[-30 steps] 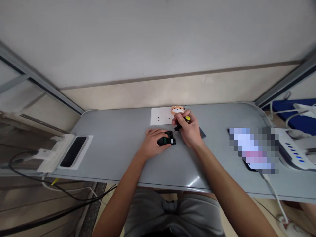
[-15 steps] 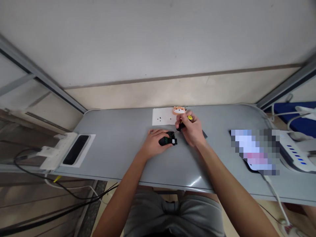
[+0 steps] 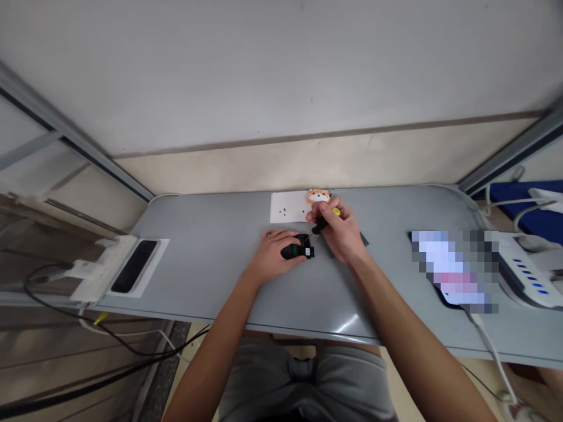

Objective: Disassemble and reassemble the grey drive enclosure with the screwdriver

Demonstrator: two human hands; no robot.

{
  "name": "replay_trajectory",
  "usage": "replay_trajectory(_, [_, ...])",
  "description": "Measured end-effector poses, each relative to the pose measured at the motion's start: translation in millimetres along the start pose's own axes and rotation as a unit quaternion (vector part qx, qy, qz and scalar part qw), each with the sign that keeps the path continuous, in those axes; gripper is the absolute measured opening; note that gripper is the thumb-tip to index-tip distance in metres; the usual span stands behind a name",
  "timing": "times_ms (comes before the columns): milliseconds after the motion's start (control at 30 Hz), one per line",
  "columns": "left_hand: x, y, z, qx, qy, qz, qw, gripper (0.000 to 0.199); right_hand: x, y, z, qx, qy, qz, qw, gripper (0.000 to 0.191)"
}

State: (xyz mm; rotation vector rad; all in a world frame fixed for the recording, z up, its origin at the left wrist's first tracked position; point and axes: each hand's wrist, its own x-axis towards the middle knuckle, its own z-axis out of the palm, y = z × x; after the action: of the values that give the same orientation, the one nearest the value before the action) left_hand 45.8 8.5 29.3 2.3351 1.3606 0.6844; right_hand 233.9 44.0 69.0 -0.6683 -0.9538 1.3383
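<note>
Screwdriver [image 3: 321, 225] clasped in right hand [image 3: 342, 231], grip slightly rolled since moments ago, still slanting toward device [image 3: 299, 251] gripped by left hand [image 3: 273, 258]; same work continuing, dark bits [image 3: 284, 211] at device's eleven o'clock.

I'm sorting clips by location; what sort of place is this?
Probably a personal workspace, perhaps in a dormitory or home: a narrow grey desktop against a wall, with power strips towards both ends.
</note>
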Motion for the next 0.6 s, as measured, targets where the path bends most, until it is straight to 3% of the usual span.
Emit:
replay_trajectory(133, [-1, -1, 0.5, 0.009, 0.003, -0.003, 1.0, 0.023, 1, 3, -2, -0.037, 0.032, -0.019, 0.999, 0.059])
replay_trajectory(233, [-2, -1, 0.4, 0.014, 0.004, -0.001, 1.0, 0.024, 1, -1, -1, -0.035, 0.01, -0.031, 0.999, 0.052])
replay_trajectory(433, [-2, -1, -0.2, 0.011, 0.003, 0.002, 1.0, 0.022, -1, -2, -1, 0.015, -0.04, 0.02, 0.999, 0.05])
replay_trajectory(600, [-2, -1, 0.8, 0.007, 0.009, 0.001, 1.0, 0.023, 0, 8, -3, -0.05, -0.012, -0.037, 0.998, 0.052])
